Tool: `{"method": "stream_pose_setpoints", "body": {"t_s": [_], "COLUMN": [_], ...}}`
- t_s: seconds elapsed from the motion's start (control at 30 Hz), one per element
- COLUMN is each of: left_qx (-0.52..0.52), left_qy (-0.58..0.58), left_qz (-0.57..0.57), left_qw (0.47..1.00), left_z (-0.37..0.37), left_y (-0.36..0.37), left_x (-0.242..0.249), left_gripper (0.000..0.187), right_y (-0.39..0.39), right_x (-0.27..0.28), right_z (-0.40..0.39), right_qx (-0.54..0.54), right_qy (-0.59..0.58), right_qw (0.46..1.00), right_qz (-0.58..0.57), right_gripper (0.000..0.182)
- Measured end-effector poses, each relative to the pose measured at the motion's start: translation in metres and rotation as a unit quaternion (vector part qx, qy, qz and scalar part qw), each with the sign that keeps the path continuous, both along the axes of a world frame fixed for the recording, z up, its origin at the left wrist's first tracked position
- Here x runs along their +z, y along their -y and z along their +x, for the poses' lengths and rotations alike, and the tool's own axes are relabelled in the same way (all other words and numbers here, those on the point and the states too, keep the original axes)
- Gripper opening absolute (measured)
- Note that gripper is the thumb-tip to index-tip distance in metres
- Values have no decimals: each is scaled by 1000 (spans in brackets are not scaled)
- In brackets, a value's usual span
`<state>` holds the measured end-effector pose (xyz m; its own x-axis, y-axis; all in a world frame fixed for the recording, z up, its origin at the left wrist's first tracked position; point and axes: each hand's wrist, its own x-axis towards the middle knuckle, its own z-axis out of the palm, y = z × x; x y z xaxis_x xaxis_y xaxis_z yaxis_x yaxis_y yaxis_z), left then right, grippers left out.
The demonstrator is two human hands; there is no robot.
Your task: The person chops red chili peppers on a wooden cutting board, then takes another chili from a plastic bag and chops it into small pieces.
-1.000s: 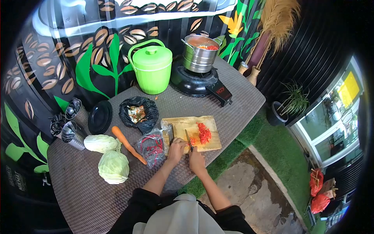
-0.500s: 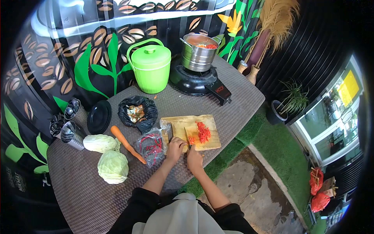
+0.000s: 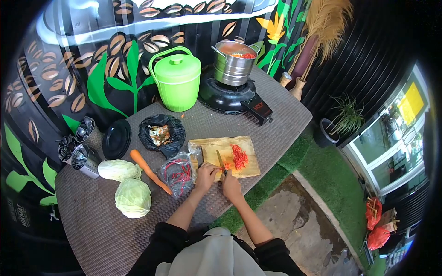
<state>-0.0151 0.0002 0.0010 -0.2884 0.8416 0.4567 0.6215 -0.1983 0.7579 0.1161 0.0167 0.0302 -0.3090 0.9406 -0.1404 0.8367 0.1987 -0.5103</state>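
Note:
On a wooden cutting board (image 3: 251, 170) lies a pile of finely chopped red pieces (image 3: 239, 156). My right hand (image 3: 231, 185) grips a knife (image 3: 220, 159) whose blade points away from me over the board. Left of it, my left hand (image 3: 206, 175) has its fingers pinched at the board's near edge, around a thin red piece that barely shows between the two hands. A clear plastic bag with red markings (image 3: 178, 174) lies beside the board, close to my left hand. A carrot (image 3: 151, 171) is just left of the bag.
Two pale green cabbages (image 3: 133, 198) lie at the left. Behind the board are a black bag-lined bowl with scraps (image 3: 159, 134), a green lidded bucket (image 3: 177, 83) and a black stove (image 3: 227, 94) bearing a steel pot (image 3: 233, 69). Utensil holders (image 3: 85, 161) stand far left.
The knife and my right hand have shifted slightly, and the blade is tilted further left. My left hand has barely moved. The view has shifted a little.

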Motion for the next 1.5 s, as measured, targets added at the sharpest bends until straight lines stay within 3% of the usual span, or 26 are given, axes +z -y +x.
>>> {"method": "stream_pose_setpoints", "body": {"t_s": [0.3, 0.5, 0.57, 0.7, 0.9, 1.1, 1.33, 1.5], "left_qx": [2, 7, 11, 20, 32, 32, 35, 33], "left_qy": [15, 42, 7, -14, -32, -38, -30, -20], "left_qz": [1, -26, 6, 16, -14, -3, -19, -21], "left_qw": [1000, 999, 1000, 1000, 999, 999, 999, 999], "left_z": [-1, 0, 0, 1, 4, 2, 5, 4], "left_y": [0, 0, -1, -2, 3, 0, 3, 1], "left_x": [-2, -2, -7, -9, 0, -3, 2, 0], "left_gripper": [9, 9, 11, 11, 11, 11, 11, 11], "right_y": [14, -7, 4, 12, -4, 20, 0, 14], "right_x": [4, 2, -6, -1, 2, 0, 7, 5], "right_z": [-7, -2, 1, -3, 6, -6, 1, -10], "right_qx": [-21, 24, -1, -30, 25, -34, 16, -36], "right_qy": [34, 14, 23, 10, -15, 9, -22, -4], "right_qw": [999, 999, 1000, 999, 1000, 999, 999, 999], "right_qz": [0, -23, 16, -18, -10, -22, -27, -37], "right_gripper": [31, 30, 30, 31, 30, 28, 30, 33]}}
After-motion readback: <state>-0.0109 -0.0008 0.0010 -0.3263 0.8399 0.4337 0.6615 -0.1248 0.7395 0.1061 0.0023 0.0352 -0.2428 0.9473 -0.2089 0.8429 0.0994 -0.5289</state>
